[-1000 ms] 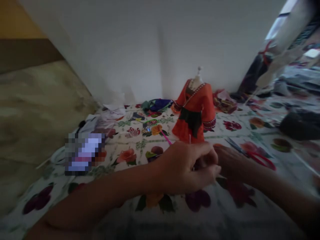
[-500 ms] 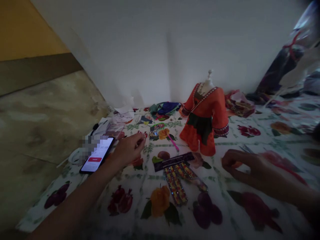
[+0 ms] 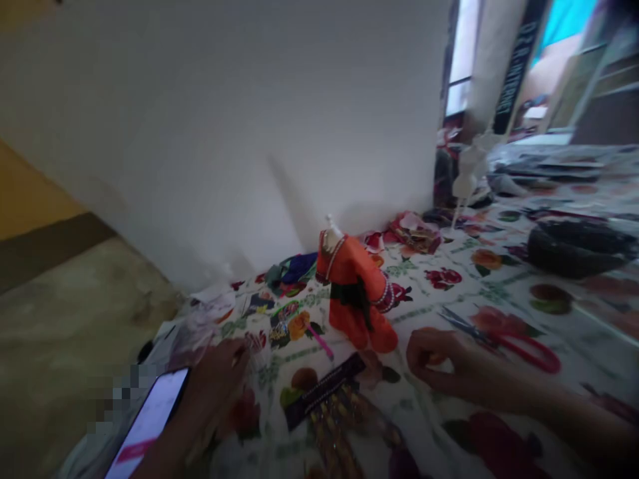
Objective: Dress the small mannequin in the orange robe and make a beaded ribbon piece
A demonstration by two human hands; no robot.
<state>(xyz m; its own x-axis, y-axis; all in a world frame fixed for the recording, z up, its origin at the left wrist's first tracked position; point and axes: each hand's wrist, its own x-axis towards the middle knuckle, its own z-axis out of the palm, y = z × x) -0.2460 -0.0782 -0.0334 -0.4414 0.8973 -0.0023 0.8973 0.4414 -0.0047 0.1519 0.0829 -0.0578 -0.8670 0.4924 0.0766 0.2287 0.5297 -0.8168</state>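
Observation:
My left hand [image 3: 222,369] hovers over the cloth beside a lit phone [image 3: 154,416], its fingers curled together; whether they hold anything is too dark to tell. On the right, my right hand [image 3: 439,356] has thumb and index finger bent into a ring, the tips meeting, with scissors [image 3: 499,339] with red handles lying just beyond it. Between the hands lies a dark studded band [image 3: 327,389] with patterned strips [image 3: 334,432]. Behind it a small white mannequin wears an orange outfit [image 3: 354,279]. A pink stick [image 3: 319,339] rests to its left.
Folded blue and green fabric [image 3: 294,268] and a pinkish bundle [image 3: 414,233] lie along the wall. A black bowl [image 3: 579,246] and a bare white mannequin [image 3: 469,169] stand at the right on the flowered tablecloth [image 3: 399,319].
The view has swung to the right and tilted, bringing the black bowl, the bare mannequin and more of the scissors into sight. Both hands keep much the same pose.

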